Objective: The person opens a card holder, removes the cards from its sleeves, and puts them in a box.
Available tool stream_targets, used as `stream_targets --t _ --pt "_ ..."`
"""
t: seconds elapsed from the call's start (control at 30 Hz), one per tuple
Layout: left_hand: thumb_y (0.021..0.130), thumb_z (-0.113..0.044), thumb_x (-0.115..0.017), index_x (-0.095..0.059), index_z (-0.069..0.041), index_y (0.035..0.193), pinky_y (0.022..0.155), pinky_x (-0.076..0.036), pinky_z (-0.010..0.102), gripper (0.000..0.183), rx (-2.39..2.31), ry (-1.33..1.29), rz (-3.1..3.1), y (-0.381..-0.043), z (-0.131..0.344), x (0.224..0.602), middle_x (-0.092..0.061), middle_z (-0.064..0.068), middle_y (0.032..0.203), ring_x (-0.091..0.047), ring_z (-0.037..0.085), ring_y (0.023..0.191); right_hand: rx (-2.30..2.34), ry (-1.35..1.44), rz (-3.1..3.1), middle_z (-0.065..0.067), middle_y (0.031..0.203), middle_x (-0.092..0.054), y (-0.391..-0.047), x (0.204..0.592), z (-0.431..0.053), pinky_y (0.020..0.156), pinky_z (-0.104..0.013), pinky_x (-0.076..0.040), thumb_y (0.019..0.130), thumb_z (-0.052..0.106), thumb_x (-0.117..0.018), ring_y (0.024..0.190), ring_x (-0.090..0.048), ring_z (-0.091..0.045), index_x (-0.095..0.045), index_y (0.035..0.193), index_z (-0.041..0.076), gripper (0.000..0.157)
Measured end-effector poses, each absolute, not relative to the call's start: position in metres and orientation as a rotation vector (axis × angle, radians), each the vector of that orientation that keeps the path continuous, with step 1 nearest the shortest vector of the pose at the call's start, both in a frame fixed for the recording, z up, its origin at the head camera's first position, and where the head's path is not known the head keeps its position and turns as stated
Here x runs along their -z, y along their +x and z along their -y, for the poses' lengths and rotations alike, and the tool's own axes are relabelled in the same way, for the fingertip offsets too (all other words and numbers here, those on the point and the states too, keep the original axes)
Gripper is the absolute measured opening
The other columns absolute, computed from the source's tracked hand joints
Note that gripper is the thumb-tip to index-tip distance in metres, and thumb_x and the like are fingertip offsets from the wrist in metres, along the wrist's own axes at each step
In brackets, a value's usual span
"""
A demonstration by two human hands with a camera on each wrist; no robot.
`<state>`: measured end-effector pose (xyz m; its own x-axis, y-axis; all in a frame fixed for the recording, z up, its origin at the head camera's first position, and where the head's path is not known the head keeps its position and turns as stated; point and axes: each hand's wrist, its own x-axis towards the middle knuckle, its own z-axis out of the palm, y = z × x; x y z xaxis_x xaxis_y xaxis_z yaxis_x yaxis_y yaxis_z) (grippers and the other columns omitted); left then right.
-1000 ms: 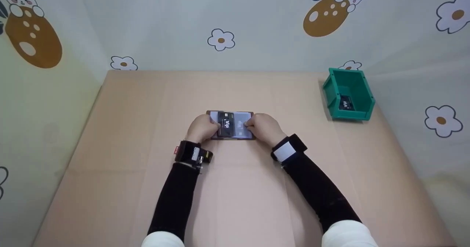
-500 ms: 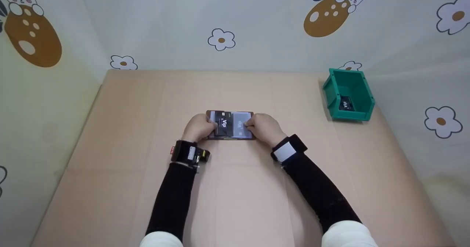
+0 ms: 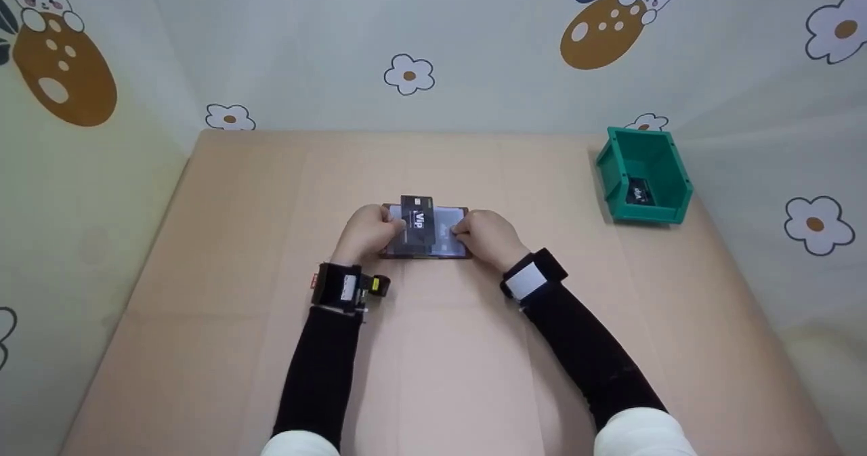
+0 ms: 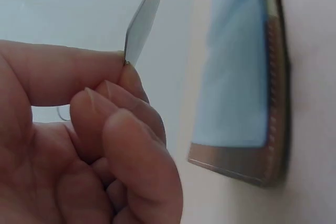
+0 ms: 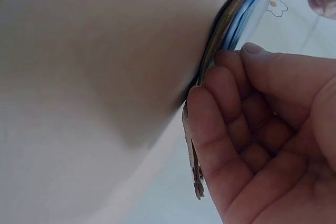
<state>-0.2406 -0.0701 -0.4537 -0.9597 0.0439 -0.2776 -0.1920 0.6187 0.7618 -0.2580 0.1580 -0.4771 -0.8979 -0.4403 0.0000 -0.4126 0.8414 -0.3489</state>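
Note:
A black card with "Vip" printed on it (image 3: 420,220) is pinched at its edge between thumb and finger of my left hand (image 3: 366,231). It overlaps the open card holder (image 3: 443,247) in the head view, its top edge reaching past the holder's far side. In the left wrist view the card (image 4: 142,27) stands tilted, apart from the holder's clear sleeves (image 4: 236,87). The brown stitched holder has its right end gripped by my right hand (image 3: 491,238), thumb on the clear sleeve. Right wrist view: curled fingers (image 5: 210,129) press against the brown cover (image 5: 210,51).
A green plastic bin (image 3: 643,213) stands at the back right of the table (image 3: 460,361). Inside it lies a black card (image 3: 638,190) with white print. A pale patterned curtain (image 3: 325,49) hangs behind and along both sides.
The Vip card first shifted slightly left over the holder, then rose away from the sleeve and past its far edge with my left hand. My right hand stays on the holder.

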Motion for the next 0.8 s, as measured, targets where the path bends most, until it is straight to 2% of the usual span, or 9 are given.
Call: stream_targets --t 0.37,0.63,0.8 --pt "0.092 -0.018 -0.063 -0.061 -0.007 0.081 0.051 -0.037 0.027 0.016 -1.468 -0.026 -2.496 -0.231 0.061 0.44 -0.049 0.0 0.066 -0.044 0.013 0.055 0.536 -0.701 -2.933 -0.011 0.107 -0.072 -0.257 0.477 -0.16 0.088 -0.04 -0.051 0.092 0.009 -0.068 0.1 -0.068 -0.027 -0.077 0.107 0.007 0.017" --pt "0.091 -0.015 -0.064 -0.062 -0.007 0.081 0.051 -0.036 0.026 0.013 -1.563 -0.028 -2.457 -0.223 0.056 0.433 -0.05 -0.001 0.066 -0.044 0.011 0.054 0.501 -0.735 -2.944 -0.01 0.096 -0.072 -0.257 0.474 -0.16 0.081 -0.04 -0.051 0.093 0.01 -0.067 0.088 -0.066 -0.024 -0.077 0.103 0.007 0.015" --pt "0.091 -0.014 -0.064 -0.062 -0.007 0.081 0.051 -0.036 0.026 0.013 -1.576 0.007 -2.45 -0.22 0.057 0.429 -0.049 -0.003 0.063 -0.044 0.011 0.053 0.585 -0.722 -2.924 -0.011 0.1 -0.072 -0.259 0.468 -0.165 0.088 -0.04 -0.05 0.095 0.009 -0.064 0.094 -0.066 -0.026 -0.076 0.107 0.005 0.017"
